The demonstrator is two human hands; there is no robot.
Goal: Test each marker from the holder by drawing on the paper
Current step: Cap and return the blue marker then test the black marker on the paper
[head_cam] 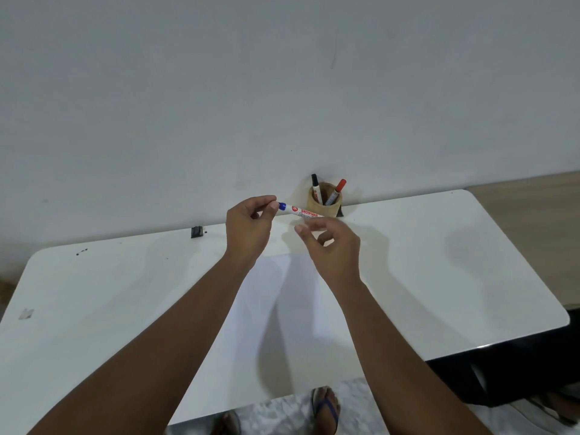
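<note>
A white rounded-corner surface [439, 277] stands against a pale wall, with a white sheet of paper [282, 309] lying at its middle under the forearms. Above the paper, the left hand [248, 227] pinches the blue cap end of a white blue-capped marker [298, 211], while the right hand [329, 243] holds its barrel with curled fingers. Behind them, a tan round holder [324, 204] keeps a black-capped marker [315, 186] and a red-capped marker [336, 191].

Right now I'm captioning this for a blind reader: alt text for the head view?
Two hands hold a blue marker above white paper, left hand at its cap; black and red markers stand in a holder.
</note>
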